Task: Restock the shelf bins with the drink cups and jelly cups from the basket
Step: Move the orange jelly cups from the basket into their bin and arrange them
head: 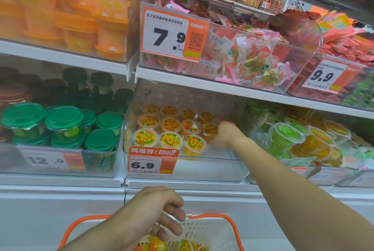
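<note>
White shop shelves carry clear bins. The right hand (222,132), blurred, fingers' state unclear, reaches into the half-filled jelly cup bin (182,171); left hand (155,210), fingers curled loosely, hangs over the basket (202,230).

We see orange jelly cups (169,129) upright in rows in the clear middle bin (182,171), filling its left part. Near us, the white basket (204,230) with orange handles holds a few more cups (188,245).

My right hand (222,132) blurs inside the bin; the basket (204,230) runs off the bottom edge, contents mostly cut
</note>
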A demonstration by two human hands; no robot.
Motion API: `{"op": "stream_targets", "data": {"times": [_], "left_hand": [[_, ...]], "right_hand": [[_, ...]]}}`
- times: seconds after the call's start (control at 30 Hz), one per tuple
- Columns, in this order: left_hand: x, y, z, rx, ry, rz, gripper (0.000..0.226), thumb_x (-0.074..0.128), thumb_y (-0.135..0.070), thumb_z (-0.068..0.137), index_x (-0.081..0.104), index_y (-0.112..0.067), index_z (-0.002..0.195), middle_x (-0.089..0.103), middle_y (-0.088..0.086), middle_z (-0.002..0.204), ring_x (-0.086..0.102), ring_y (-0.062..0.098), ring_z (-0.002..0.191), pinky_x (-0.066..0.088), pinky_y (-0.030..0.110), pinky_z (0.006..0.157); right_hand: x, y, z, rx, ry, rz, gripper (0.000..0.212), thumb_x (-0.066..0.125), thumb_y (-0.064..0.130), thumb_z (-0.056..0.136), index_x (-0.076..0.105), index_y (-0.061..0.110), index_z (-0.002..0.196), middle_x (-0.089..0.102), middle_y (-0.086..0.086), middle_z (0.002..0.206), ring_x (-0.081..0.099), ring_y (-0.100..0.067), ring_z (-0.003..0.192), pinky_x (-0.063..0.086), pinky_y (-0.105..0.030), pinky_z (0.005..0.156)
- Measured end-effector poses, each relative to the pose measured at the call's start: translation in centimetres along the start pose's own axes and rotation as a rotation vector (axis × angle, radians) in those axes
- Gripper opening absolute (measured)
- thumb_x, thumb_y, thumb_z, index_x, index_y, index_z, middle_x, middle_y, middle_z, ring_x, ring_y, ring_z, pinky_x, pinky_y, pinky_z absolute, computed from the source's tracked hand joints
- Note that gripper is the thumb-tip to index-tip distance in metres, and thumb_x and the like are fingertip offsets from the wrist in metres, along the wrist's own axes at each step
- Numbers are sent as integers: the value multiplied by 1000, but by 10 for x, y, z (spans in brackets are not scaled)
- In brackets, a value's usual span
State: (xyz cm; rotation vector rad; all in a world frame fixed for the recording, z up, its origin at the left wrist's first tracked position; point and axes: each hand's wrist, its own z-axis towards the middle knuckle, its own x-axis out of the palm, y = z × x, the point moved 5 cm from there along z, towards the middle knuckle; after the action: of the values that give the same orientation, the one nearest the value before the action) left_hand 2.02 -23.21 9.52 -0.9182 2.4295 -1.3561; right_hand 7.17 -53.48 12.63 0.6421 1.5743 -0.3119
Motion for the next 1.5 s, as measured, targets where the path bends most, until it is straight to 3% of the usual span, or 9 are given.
{"op": "stream_targets", "data": {"times": [0.27,0.37,0.47,0.57,0.7,0.9,1.1,1.27,1.5], "left_hand": [[0,42,36,83,-105,524,15,52,-30,91,60,-18,90,70,0,87,64,12,66,45,23,58],[6,90,72,123,-130,941,14,46,-33,92,50,-24,83,60,-3,85,60,16,79,46,31,66],[1,176,95,-48,-185,1210,35,43,-37,91,52,-19,120,54,9,128,49,27,126,43,40,101],[11,265,87,-196,-98,1172,67,37,-52,71,47,-26,132,49,8,140,37,29,137,34,45,111],[23,335,55,-331,15,1251,91,58,-46,80,9,-28,155,1,8,161,0,39,148,21,52,118],[28,338,68,-330,81,1363,78,64,-39,89,23,-21,153,6,6,163,14,38,146,27,50,115],[7,329,70,-302,-66,1457,53,55,-19,94,39,-14,145,33,15,147,35,34,132,38,42,109],[-1,332,61,-323,-60,1470,69,63,-21,89,28,-22,149,27,17,147,34,35,133,40,44,105],[-4,327,50,-288,-184,1378,62,75,-25,78,38,-17,127,53,9,126,55,27,113,49,36,91]], "right_hand": [[-10,54,-189,-436,-688,491,8,62,16,92,64,20,97,56,10,94,56,-5,84,39,-11,72],[74,43,-210,-335,-471,618,9,60,23,88,63,24,97,59,13,94,58,-8,80,41,-12,70],[191,21,-227,-207,-31,512,25,54,34,84,64,26,105,64,8,103,62,-7,92,51,-28,83],[288,-16,-261,-99,459,301,36,57,36,92,62,20,124,63,0,122,57,-18,117,48,-31,93],[350,-40,-320,34,814,288,35,57,42,87,65,27,118,66,2,115,60,-17,103,50,-33,91],[379,-33,-343,60,869,249,36,63,33,89,61,32,125,63,5,123,56,-17,111,42,-25,85],[376,-12,-329,40,800,318,64,62,22,94,34,23,151,57,-6,137,55,-25,123,47,-34,102],[388,5,-326,-15,832,276,86,57,18,92,6,47,155,43,-18,148,53,-35,126,49,-39,99],[396,9,-318,21,734,332,53,69,27,86,40,28,132,55,-11,123,59,-31,106,52,-38,88]]}}
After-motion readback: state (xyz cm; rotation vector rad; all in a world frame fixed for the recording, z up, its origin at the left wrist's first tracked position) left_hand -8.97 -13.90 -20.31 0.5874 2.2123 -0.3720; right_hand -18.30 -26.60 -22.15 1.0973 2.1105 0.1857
